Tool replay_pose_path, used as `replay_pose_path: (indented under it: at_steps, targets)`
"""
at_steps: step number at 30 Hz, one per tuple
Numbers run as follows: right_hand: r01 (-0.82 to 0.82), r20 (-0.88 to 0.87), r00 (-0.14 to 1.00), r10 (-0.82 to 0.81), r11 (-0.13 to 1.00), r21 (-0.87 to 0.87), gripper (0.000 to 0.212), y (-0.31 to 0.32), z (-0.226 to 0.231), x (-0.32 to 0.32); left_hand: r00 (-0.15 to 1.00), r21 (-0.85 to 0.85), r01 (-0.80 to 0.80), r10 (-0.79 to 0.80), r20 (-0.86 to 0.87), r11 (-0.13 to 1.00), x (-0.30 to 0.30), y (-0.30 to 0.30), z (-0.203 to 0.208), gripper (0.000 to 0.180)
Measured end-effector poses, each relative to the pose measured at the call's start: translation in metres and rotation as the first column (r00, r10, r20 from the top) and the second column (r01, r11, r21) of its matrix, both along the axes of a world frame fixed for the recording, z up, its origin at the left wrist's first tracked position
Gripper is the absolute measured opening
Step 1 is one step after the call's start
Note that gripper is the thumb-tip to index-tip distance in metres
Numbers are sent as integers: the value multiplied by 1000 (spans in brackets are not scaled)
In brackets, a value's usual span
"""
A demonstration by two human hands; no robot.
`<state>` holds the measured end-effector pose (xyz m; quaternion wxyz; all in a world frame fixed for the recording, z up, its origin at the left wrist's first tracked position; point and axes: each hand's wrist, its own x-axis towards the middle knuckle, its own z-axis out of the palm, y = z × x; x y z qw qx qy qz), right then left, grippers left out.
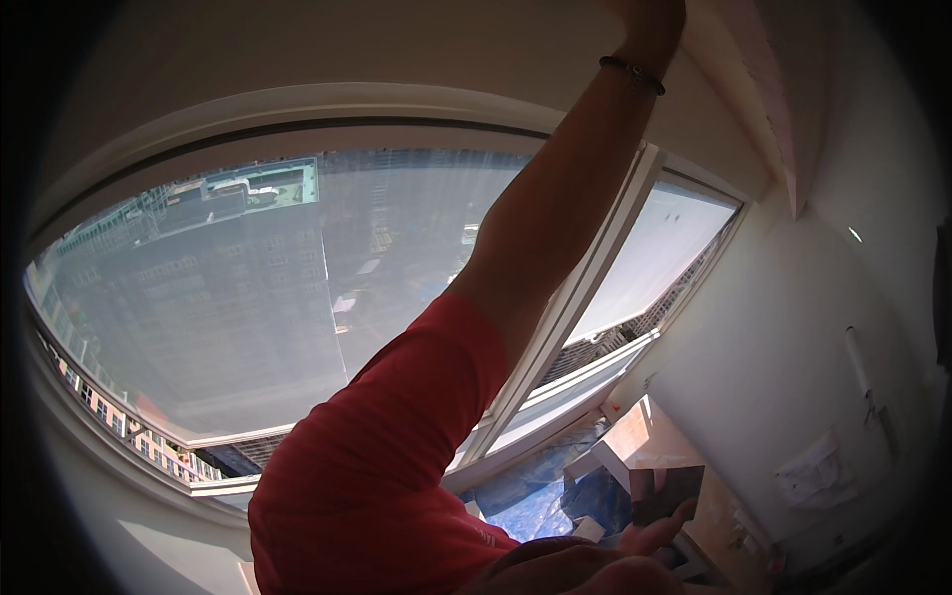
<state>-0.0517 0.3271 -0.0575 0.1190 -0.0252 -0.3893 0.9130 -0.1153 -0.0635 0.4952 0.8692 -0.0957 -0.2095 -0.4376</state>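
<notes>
My left arm, in a red short sleeve [387, 426], reaches up across the view. A dark bracelet [633, 73] circles the wrist. Only the base of my left hand [650, 18] shows at the top edge, near the ceiling and wall; its fingers are cut off from view. Low down, right of the middle, my right hand [653, 535] is closed on a small dark flat rectangular piece [669, 499]. Some fingers show against the piece, and the exact kind of piece is not clear.
A wide window with a lowered sheer shade [248, 317] fills the left, beside a narrower shaded window [654, 253]. Blue plastic sheeting [526, 506] lies below, next to a pale boxy shape [650, 436]. A white wall [754, 327] and a protruding edge [773, 119] stand at right.
</notes>
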Motion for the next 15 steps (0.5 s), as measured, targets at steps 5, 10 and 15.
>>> replay_pose_path:
  at_steps: [5, 10, 15]
  targets:
    - [-61, -110, 992, 67, 996, 58, 66, 0, 20, -4, 958, -337, -72, 159, 239, 939, 24, 22, -76, 43]
    - [-226, -79, 972, 219, 971, -84, 58, -15, 55, -20, 906, -350, 416, -350, 237, 839, 43, 54, -252, 26]
    - [-148, -111, 983, 146, 989, -7, 63, -31, 90, -42, 527, -600, 503, 329, 783, 623, 72, 117, -384, 42]
